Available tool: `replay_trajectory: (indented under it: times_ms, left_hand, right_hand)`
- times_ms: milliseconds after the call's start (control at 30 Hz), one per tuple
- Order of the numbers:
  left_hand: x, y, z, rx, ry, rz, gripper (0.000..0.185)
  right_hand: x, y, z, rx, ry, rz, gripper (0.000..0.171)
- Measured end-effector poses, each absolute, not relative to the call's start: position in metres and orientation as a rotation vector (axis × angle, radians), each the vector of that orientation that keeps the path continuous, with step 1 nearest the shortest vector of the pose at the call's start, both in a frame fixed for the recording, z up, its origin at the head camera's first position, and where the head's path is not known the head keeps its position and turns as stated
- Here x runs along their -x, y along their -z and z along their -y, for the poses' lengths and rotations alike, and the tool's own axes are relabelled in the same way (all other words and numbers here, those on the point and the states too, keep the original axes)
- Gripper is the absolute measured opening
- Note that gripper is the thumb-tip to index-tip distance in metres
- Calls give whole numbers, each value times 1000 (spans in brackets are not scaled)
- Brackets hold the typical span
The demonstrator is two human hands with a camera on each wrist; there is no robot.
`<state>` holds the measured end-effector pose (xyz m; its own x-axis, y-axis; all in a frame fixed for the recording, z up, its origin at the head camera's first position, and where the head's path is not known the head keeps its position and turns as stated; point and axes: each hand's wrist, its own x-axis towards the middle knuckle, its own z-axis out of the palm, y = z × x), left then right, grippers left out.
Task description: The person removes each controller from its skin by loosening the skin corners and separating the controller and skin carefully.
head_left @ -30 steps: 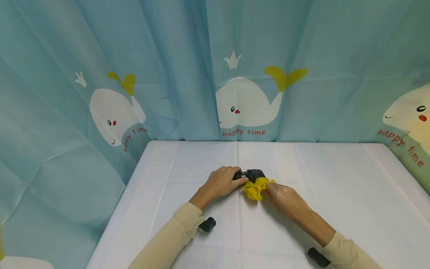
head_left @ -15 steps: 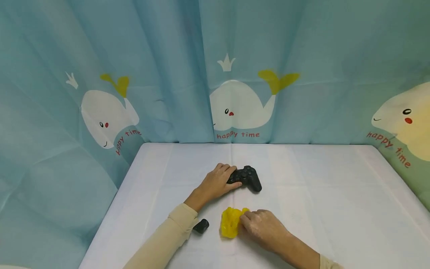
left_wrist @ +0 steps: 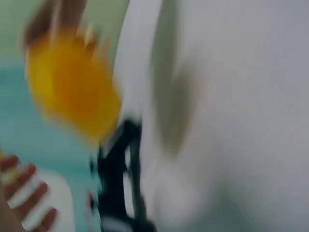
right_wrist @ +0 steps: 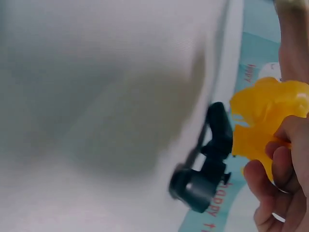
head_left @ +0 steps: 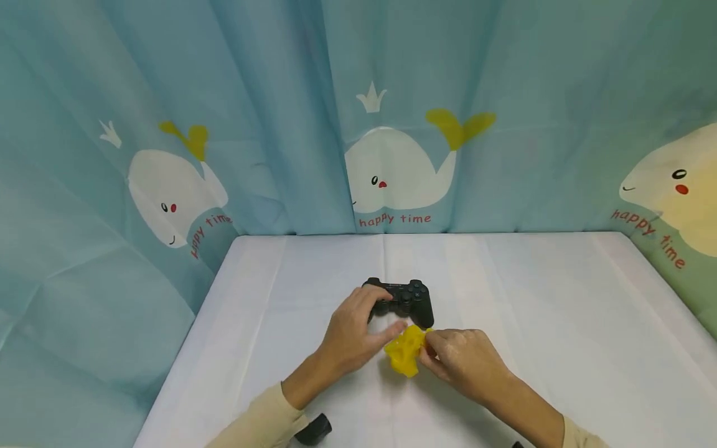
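A black game controller (head_left: 409, 300) lies on the white table. My left hand (head_left: 350, 333) is over its left side, fingers loosely stretched, with the thumb reaching toward a crumpled yellow soft sheet (head_left: 404, 351). In the left wrist view the left fingers (left_wrist: 35, 195) are spread and hold nothing. My right hand (head_left: 467, 361) pinches the sheet's right edge, just in front of the controller. The right wrist view shows the bunched sheet (right_wrist: 270, 108) raised over the table, gripped between the right thumb and curled fingers (right_wrist: 282, 169). The left wrist view is blurred.
A white cloth covers the table (head_left: 532, 298). Blue curtains (head_left: 269, 124) with printed whales hang along its back and left side. A black wrist-worn device (head_left: 315, 429) shows below the left sleeve.
My right hand first drew the yellow sheet off the controller toward me, then lifted it back near the controller. My left hand let go of the controller, which has turned slightly.
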<state>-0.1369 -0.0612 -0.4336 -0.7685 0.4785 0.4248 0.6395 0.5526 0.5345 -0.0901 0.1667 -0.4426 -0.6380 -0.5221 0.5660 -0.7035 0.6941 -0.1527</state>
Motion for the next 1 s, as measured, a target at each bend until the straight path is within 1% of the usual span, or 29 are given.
replay_trajectory:
  times_ms: [100,167,300,467,567,667,800,1000]
  left_hand:
    - [112,432,59,947,992,2646,57]
    - [104,433,59,911,1045,2738,52]
    - [108,437,63,760,1354,2761,32]
    - [113,438,70,673,1729,2716,25]
    - [114,436,74,647,1838,2726,21]
    - [118,433,77,673,1893,2741,17]
    - [126,432,80,785,1996,2713,16]
    - [131,428,82,872,2048,2702,18]
  right_hand:
    - [91,434,-167,-937,-532,2468,28]
    - [91,429,-168,-935,-578,2536,30]
    - [90,419,-172,-911,-774,2708,30]
    - [92,414,-178,-935,-1148,2816,26]
    - [93,413,-182,-984,-1379,2779,25]
    - [92,413,-188,-1007,-1589,2709,24]
    - [91,411,-197,-973,-1808,2632,27]
    - [91,405,-209,-963,-2003,2550,28]
